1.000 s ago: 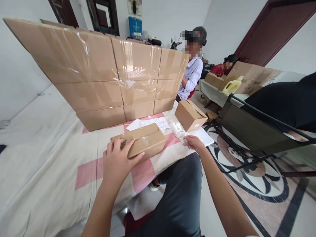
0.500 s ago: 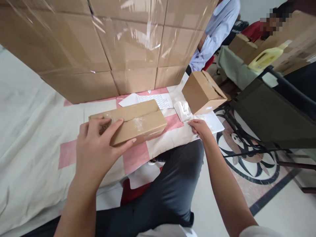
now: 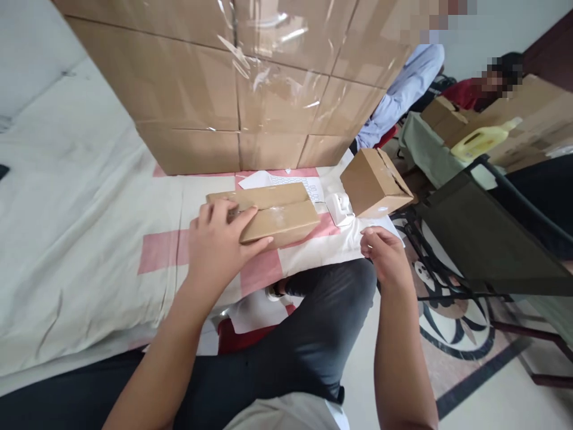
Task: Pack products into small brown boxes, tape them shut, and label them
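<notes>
My left hand (image 3: 219,242) rests on the near left end of a flat taped cardboard box (image 3: 273,214), fingers on its top and thumb along the near side. The box lies on a cloth-covered table (image 3: 89,197) with pink squares. My right hand (image 3: 384,251) hovers off the table's right corner, fingers curled together as in a pinch; what it holds is too small to make out. Just beyond it lie a white sheet (image 3: 380,222), a small white plastic device (image 3: 339,207) and a smaller brown box (image 3: 372,182).
A tall wall of taped cardboard (image 3: 250,83) stands across the back of the table, with a white label sheet (image 3: 290,179) at its foot. Two people sit at the right, beyond a second table bearing boxes and a yellow jug (image 3: 481,140). A dark folding frame (image 3: 483,239) stands right.
My right hand has lifted off the white sheet and drawn back toward me with its fingers curled. My left hand stays on the flat box. The camera has shifted.
</notes>
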The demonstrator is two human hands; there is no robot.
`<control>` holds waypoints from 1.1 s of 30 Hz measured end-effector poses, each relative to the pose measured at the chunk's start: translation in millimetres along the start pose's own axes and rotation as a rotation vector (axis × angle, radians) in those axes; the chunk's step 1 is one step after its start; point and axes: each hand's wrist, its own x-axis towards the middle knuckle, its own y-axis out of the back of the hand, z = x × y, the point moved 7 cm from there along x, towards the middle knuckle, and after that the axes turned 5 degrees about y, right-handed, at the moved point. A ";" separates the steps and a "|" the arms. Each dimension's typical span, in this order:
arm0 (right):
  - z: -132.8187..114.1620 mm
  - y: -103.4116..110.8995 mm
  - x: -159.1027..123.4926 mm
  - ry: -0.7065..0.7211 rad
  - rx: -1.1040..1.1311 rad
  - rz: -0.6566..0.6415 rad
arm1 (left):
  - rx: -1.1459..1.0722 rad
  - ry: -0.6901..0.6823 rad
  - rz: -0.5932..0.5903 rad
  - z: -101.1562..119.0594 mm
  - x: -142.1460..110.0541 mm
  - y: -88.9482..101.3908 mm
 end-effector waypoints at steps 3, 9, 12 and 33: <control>-49.8 -40.6 -11.2 0.090 -0.100 -0.158 | -0.027 0.094 0.005 6.9 -6.7 3.5; -74.0 -115.6 -3.0 -0.021 -0.288 -0.520 | -0.134 0.155 0.055 27.2 -26.0 8.7; -63.9 -127.5 4.3 -0.158 -0.252 -0.582 | -0.193 0.147 0.076 30.2 -26.6 7.0; -79.4 -175.5 59.7 -0.305 -0.500 -0.533 | -0.306 0.168 0.131 21.5 -14.9 4.4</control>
